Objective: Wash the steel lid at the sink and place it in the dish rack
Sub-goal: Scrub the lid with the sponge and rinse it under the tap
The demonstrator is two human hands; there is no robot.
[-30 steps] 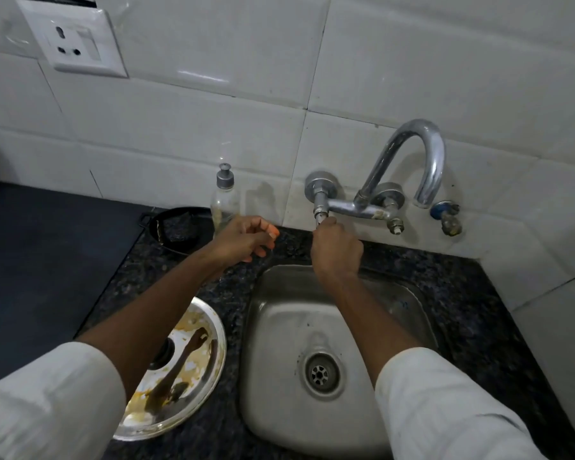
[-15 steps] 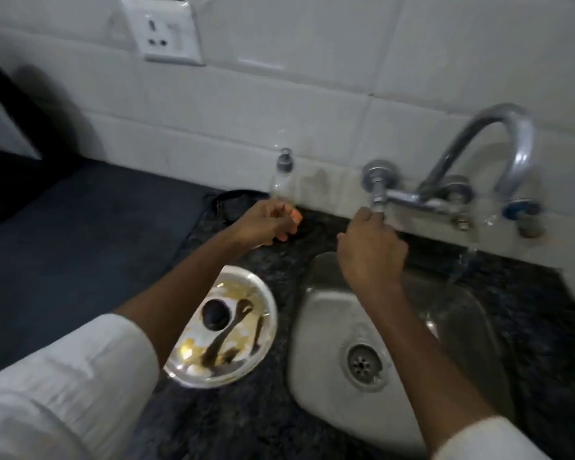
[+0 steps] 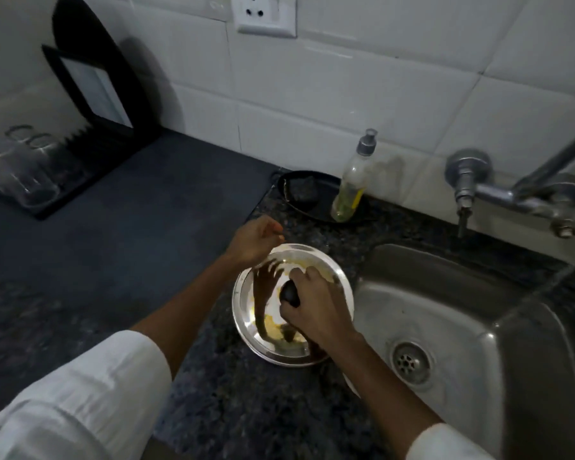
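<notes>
The round steel lid (image 3: 246, 313) lies on the dark granite counter just left of the sink, smeared with yellow food residue. My right hand (image 3: 312, 307) is closed around the black knob (image 3: 289, 293) at the lid's centre. My left hand (image 3: 256, 240) hovers at the lid's far rim, fingers loosely curled, holding nothing that I can see. The steel sink (image 3: 445, 313) is to the right. The black dish rack (image 3: 80, 137) stands at the far left against the wall.
A dish soap bottle (image 3: 352, 184) stands in a small black pan (image 3: 306, 194) behind the lid. The wall tap (image 3: 512, 190) is above the sink, at the right. Clear glasses (image 3: 27, 174) sit in the rack. A wall socket (image 3: 266, 14) is at the top.
My right hand left the tap handle and came down onto the lid's knob. My left hand dropped toward the lid's rim. The view swung left, bringing the dish rack into sight.
</notes>
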